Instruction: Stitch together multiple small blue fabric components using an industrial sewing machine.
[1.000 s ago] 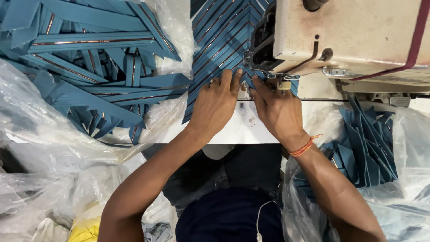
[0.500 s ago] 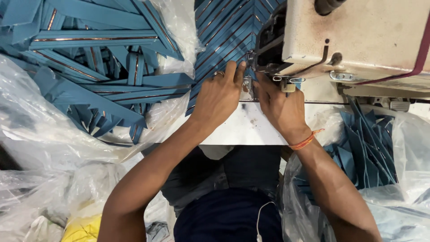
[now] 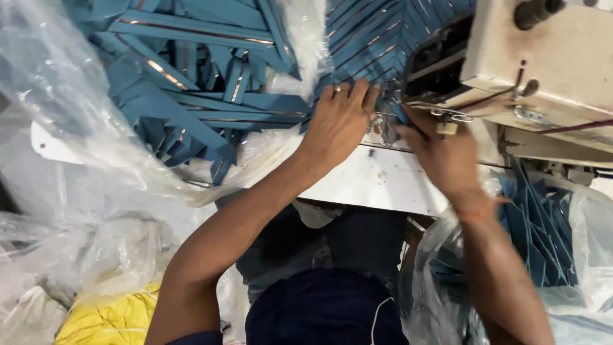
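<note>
Under cream sewing machine [image 3: 562, 57], 2 hands [image 3: 338, 124] [image 3: 440, 153] on blue strips [image 3: 377, 38], clear plastic bags [image 3: 57, 96] beside

A big pile of blue strips [image 3: 191, 96] w/ thin shiny lines lay at the top left, partly in a clear plastic bag [image 3: 70, 147]. More crinkly plastic [image 3: 96, 255] sat below it at the left. A yellow bundle [image 3: 108, 319] peeked out at the bottom left, under the plastic. On the right side, more blue pieces [image 3: 543, 236] stuck up out of another plastic bag [image 3: 590, 223]. A white table top [image 3: 377, 182] showed in the middle.
</note>
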